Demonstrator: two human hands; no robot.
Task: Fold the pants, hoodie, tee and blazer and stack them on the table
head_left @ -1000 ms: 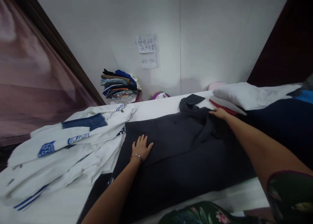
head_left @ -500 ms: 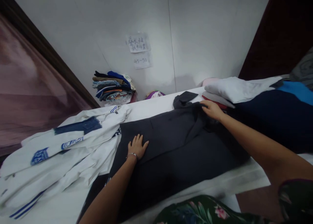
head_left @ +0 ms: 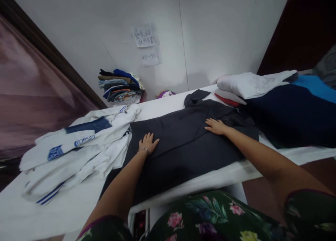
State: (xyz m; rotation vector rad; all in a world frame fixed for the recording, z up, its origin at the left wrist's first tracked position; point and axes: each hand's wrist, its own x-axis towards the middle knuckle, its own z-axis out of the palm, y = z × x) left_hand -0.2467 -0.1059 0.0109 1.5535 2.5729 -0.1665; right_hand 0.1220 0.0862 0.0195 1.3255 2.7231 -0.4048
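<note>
A dark grey garment [head_left: 178, 143] lies spread over the table in front of me, its exact kind hard to make out. One piece of it, perhaps a sleeve, is bunched at the far edge. My left hand [head_left: 148, 143] rests flat on its left part, fingers spread, with a bracelet at the wrist. Farther right, my right hand [head_left: 215, 126] lies palm down on the same cloth, fingers stretched out. Neither hand grips anything. To the left, a white garment [head_left: 105, 143] with blue stripes and blue lettering touches the dark one.
Folded clothes [head_left: 120, 87] are stacked behind the table at the left. At the right lie a white folded garment [head_left: 246, 85], a navy cloth [head_left: 294, 118] and a bright blue piece [head_left: 315, 88]. Handwritten paper signs [head_left: 147, 36] hang on the wall. A pink curtain [head_left: 39, 94] hangs left.
My right hand has let go of the garment's far right part and moved left and nearer, now flat on the cloth. My left hand stays on the garment. The view has shifted slightly.
</note>
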